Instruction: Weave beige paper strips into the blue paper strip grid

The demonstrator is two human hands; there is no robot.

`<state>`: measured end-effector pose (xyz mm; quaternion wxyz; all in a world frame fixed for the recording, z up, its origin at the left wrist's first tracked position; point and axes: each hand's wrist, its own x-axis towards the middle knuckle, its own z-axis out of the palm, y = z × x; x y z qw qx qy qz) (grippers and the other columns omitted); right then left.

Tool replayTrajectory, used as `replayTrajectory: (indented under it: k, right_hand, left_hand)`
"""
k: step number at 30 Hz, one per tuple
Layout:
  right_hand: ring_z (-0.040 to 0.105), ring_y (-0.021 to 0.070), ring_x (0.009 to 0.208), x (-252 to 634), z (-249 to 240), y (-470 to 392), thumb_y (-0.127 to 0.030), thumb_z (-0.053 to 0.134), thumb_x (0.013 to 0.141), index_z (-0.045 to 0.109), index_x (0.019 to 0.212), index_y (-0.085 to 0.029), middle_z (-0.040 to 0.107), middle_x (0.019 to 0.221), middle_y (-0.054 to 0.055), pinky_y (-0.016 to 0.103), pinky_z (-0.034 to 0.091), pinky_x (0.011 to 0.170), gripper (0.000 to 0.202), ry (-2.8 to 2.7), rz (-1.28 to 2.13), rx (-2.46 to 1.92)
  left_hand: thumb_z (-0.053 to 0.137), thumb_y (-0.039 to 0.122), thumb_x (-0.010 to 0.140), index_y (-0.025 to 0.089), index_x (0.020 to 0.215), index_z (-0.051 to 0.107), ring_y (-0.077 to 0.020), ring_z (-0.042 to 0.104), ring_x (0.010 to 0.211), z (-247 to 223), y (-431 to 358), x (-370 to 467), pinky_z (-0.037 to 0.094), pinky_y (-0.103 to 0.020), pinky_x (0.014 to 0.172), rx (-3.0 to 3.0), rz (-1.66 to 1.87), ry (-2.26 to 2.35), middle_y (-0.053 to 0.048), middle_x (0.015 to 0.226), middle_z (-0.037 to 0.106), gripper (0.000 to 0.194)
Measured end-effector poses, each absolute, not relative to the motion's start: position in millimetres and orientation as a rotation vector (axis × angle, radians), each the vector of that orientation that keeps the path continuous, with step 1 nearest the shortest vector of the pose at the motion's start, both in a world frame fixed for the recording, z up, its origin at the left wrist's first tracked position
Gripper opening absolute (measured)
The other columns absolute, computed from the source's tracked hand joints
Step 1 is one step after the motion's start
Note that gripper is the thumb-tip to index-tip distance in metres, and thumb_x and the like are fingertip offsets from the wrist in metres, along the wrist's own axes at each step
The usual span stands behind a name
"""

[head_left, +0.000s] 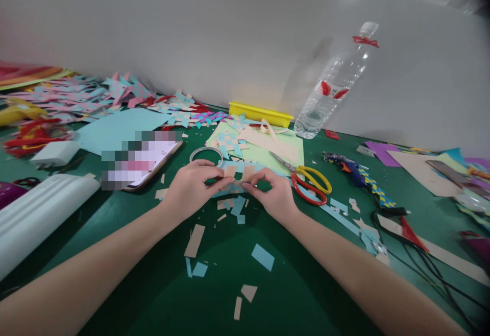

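Note:
My left hand point(191, 185) and my right hand point(273, 193) meet over the green table point(214, 295), both pinching a small piece woven from blue and tan paper strips point(235, 177). Tan strip ends stick up between my fingertips. Loose blue and tan paper scraps point(262, 257) lie scattered below my hands. A roll of clear tape point(205, 155) sits just beyond my left hand. Yellow-and-red scissors point(306, 182) lie right of my right hand.
A phone point(145, 165) lies at left, beside white plastic pieces point(38, 208). Woven paper shapes point(115, 93) pile along the wall. A yellow tray point(260, 114) and a clear bottle point(333, 88) stand at the back. A glue gun point(352, 170) and black cables point(421, 254) lie at right.

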<state>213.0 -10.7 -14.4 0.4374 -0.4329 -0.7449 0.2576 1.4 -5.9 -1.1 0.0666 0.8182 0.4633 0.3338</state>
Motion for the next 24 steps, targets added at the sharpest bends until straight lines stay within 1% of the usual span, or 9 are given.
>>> replayTrajectory:
  k: [2,4,8,11,14,16,20,22,24]
  right_hand:
    - [0.060,0.0152,0.070,213,-15,-11,-0.033,0.065,0.078,0.050,0.071,-0.022,0.062,0.074,0.000,0.028,0.048,0.064,0.020,-1.837,0.641,-1.101]
    - [0.060,0.0160,0.073,213,-15,-11,-0.035,0.065,0.077,0.045,0.071,-0.023,0.061,0.074,0.000,0.029,0.049,0.066,0.024,-1.811,0.679,-1.105]
    - [0.060,0.0159,0.075,212,-15,-10,-0.036,0.066,0.076,0.040,0.074,-0.023,0.058,0.075,0.000,0.030,0.050,0.068,0.029,-1.728,0.851,-1.083]
    - [0.060,0.0141,0.072,211,-16,-7,-0.038,0.067,0.074,0.041,0.079,-0.023,0.056,0.076,-0.002,0.029,0.051,0.066,0.031,-1.718,0.978,-1.064]
    - [0.059,0.0135,0.069,212,-19,-4,-0.039,0.068,0.073,0.043,0.082,-0.023,0.057,0.074,-0.002,0.028,0.050,0.063,0.031,-1.752,1.049,-1.100]
    - [0.060,0.0138,0.068,212,-20,-3,-0.040,0.067,0.073,0.043,0.082,-0.022,0.059,0.073,-0.002,0.028,0.049,0.062,0.031,-1.766,1.077,-1.135]
    - [0.059,0.0140,0.067,213,-21,-2,-0.040,0.067,0.074,0.048,0.089,-0.022,0.063,0.073,-0.001,0.030,0.049,0.064,0.030,-1.808,1.069,-1.180]
    - [0.059,0.0143,0.066,214,-19,-3,-0.041,0.065,0.075,0.050,0.094,-0.022,0.065,0.073,-0.001,0.031,0.048,0.066,0.030,-1.858,1.037,-1.208]
    - [0.059,0.0154,0.068,214,-17,-4,-0.043,0.063,0.076,0.051,0.098,-0.022,0.066,0.075,0.000,0.034,0.047,0.070,0.032,-1.912,0.955,-1.241]
  left_hand:
    - [0.050,0.049,0.086,0.021,0.075,0.069,-0.0236,0.063,0.087,1,-7,2,0.048,-0.034,0.083,2.480,1.031,1.382,-0.004,0.077,0.071,0.035]
    - [0.052,0.049,0.084,0.021,0.075,0.068,-0.0226,0.064,0.083,4,-9,3,0.048,-0.034,0.084,2.466,1.065,1.389,-0.004,0.077,0.071,0.033]
    - [0.056,0.048,0.082,0.019,0.082,0.067,-0.0209,0.065,0.079,11,-12,4,0.051,-0.028,0.072,2.292,1.121,1.410,-0.006,0.083,0.071,0.031]
    - [0.056,0.047,0.082,0.018,0.088,0.068,-0.0203,0.065,0.081,12,-10,2,0.050,-0.025,0.066,2.140,1.115,1.426,-0.006,0.090,0.072,0.032]
    - [0.054,0.045,0.084,0.018,0.089,0.069,-0.0197,0.065,0.082,10,-7,-1,0.049,-0.024,0.066,2.071,1.083,1.441,-0.005,0.092,0.072,0.031]
    - [0.052,0.045,0.086,0.018,0.094,0.068,-0.0195,0.065,0.083,7,-4,-3,0.049,-0.024,0.066,2.043,1.047,1.451,-0.005,0.092,0.072,0.032]
    - [0.045,0.044,0.089,0.019,0.104,0.065,-0.0207,0.064,0.086,4,3,-8,0.048,-0.026,0.067,2.071,1.024,1.528,-0.007,0.099,0.070,0.035]
    - [0.044,0.041,0.090,0.019,0.103,0.065,-0.0220,0.062,0.088,2,8,-13,0.047,-0.029,0.069,2.168,1.006,1.598,-0.008,0.103,0.069,0.033]
    - [0.045,0.036,0.088,0.020,0.100,0.066,-0.0245,0.060,0.092,-1,13,-17,0.046,-0.033,0.075,2.309,0.942,1.654,-0.008,0.103,0.068,0.029]
